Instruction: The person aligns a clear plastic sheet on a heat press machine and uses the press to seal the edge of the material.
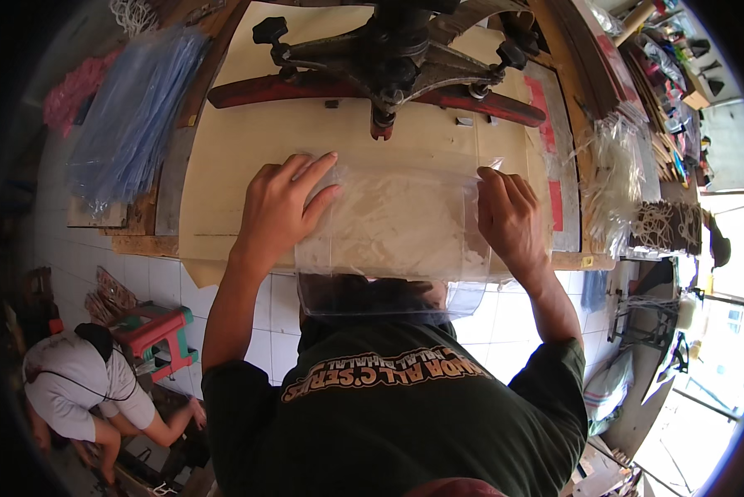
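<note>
A clear plastic bag [397, 228] lies flat on the beige board [231, 157] of a workbench, its lower end hanging over the front edge. My left hand [281, 207] presses on the bag's left side with fingers spread. My right hand [509, 219] holds down its right edge, fingers curled over the rim. Just beyond the bag stands a black and red press mechanism [388, 70] with knobs and a long red arm.
A stack of blue-tinted plastic bags [132, 116] lies at the left, a pink bundle [78, 87] beyond it. Clear bags and white cords [616, 178] pile at the right. Another person [82, 389] crouches on the floor lower left beside a small red and green stool [157, 331].
</note>
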A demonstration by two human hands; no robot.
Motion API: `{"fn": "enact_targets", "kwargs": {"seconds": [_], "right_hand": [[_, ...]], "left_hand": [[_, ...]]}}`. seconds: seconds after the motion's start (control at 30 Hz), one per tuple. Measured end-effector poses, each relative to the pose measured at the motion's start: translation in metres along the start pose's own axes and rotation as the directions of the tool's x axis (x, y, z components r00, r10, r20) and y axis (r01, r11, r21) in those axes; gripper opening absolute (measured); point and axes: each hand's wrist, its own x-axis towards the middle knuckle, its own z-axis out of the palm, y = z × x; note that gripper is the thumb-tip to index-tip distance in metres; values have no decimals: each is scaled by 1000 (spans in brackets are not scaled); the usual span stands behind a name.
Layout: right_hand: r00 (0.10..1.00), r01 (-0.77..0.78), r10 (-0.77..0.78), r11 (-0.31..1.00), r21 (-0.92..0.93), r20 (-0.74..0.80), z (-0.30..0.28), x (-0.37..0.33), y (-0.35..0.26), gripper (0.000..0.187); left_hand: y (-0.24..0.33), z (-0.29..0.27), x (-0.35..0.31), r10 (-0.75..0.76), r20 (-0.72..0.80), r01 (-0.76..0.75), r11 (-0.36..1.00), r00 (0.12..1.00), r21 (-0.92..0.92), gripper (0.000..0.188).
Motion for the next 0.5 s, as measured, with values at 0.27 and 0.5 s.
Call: {"fn": "enact_targets", "kwargs": {"seconds": [0.27,0.5], "right_hand": [[960,-278,269,915,291,72,7,-8,8,18],[960,-277,273,903,327,60,9,-12,9,27]], "left_hand": [[7,1,27,-262,30,264,960,965,-95,22],[5,5,29,-401,43,403,914,915,-51,14]]}}
